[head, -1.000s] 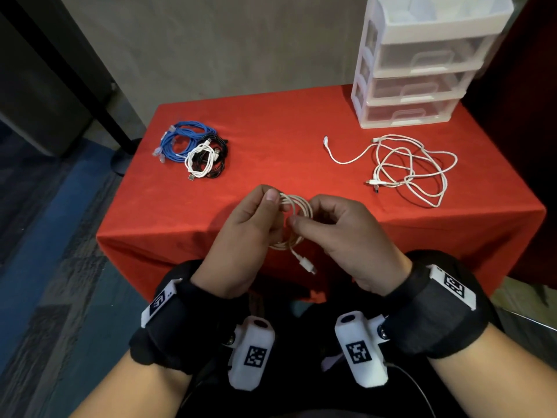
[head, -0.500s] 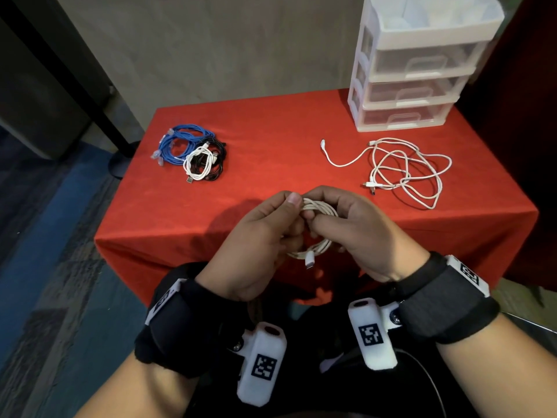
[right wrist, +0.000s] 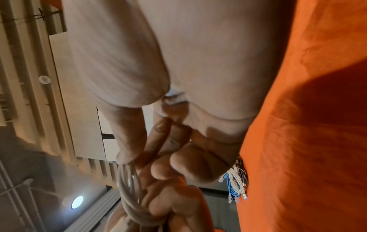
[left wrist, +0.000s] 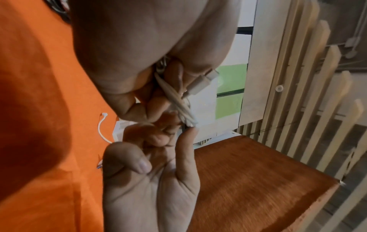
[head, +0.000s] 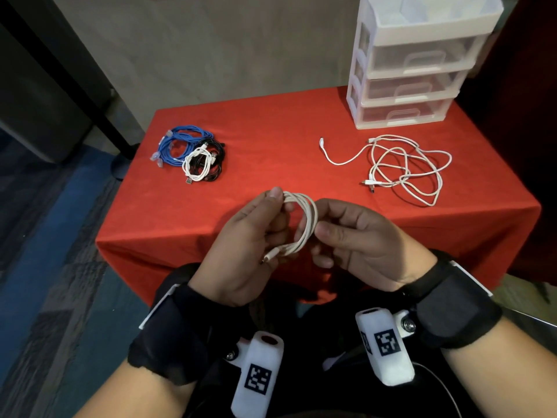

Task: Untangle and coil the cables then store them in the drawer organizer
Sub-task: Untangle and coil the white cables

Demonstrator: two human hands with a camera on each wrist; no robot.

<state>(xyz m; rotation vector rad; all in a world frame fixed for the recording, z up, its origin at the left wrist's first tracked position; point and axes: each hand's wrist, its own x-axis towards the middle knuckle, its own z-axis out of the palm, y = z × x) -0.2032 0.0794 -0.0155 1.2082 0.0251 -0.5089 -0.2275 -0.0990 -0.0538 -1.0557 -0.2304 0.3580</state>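
A white cable coil (head: pixel 309 223) hangs above the table's front edge, held between both hands. My left hand (head: pixel 278 203) pinches its top left between thumb and fingers, and a plug end (head: pixel 271 255) sticks out below that hand. At the coil's right side my right hand (head: pixel 319 226) pinches it with thumb and forefinger. The left wrist view shows the bundled strands (left wrist: pixel 175 102) and a plug (left wrist: pixel 204 80). Strands (right wrist: pixel 129 180) also run through the right wrist view. Tangled white cables (head: pixel 404 170) lie at the right. The drawer organizer (head: pixel 416 64) stands behind them, drawers closed.
Blue (head: pixel 180 143), white (head: pixel 197 165) and black (head: pixel 215 156) coiled cables lie together at the table's left. A red cloth (head: pixel 271 146) covers the table. A dark pole base (head: pixel 120 167) stands on the floor by the left corner.
The coil has turned between the hands and opened into a wider loop. Its hanging plug end has swung left, under the left hand. The thumbs have shifted along the coil.
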